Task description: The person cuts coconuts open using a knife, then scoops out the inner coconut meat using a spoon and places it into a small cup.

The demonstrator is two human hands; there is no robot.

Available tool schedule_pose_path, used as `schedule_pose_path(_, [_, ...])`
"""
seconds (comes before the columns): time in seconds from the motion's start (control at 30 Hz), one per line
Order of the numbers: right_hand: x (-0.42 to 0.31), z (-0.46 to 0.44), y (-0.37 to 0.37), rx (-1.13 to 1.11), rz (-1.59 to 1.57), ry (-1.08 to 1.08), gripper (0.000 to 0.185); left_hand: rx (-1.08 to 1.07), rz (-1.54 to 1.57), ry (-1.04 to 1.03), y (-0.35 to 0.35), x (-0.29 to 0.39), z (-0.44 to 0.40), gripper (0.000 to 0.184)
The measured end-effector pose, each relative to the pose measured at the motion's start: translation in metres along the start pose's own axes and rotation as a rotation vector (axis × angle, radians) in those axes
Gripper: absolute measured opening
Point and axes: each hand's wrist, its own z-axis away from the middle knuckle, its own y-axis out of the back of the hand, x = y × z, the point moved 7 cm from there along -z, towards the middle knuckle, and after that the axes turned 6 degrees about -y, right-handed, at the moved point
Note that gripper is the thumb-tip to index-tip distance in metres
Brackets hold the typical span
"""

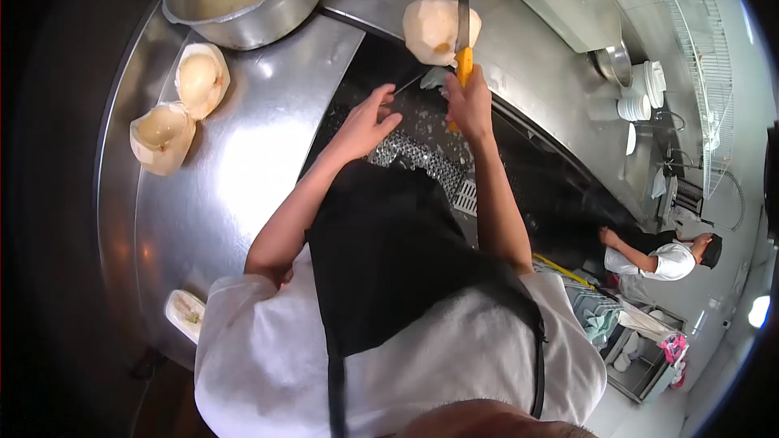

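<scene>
Knife (pixel 464 58), top center of the frame: right hand (pixel 469 105) has its fingers wrapped around the yellow handle, blade crossing over a peeled coconut (pixel 430 28), can't tell if it's touching. Left hand (pixel 369 126), mid-frame, has its fingers loosely spread and half curled. Two coconut halves (pixel 165 142) sit left, below a big pot (pixel 264 26) upper left.

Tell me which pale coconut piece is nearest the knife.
The pale, round coconut partly behind the yellow-handled metal knife; the two pale, hollow halves lie farther off, on the left metal counter.
</scene>
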Motion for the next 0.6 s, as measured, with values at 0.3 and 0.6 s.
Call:
schedule_pose_path(0.3, [-0.023,-0.024,0.069,-0.033,-0.084,-0.047,0.026,0.344,0.143,0.108,0.002,-0.006,-0.149,0.103])
schedule_pose_path(0.6, [0.024,-0.117,0.010,-0.148,-0.483,0.013,0.032,0.209,0.070,-0.128,0.035,0.021,-0.169,0.103])
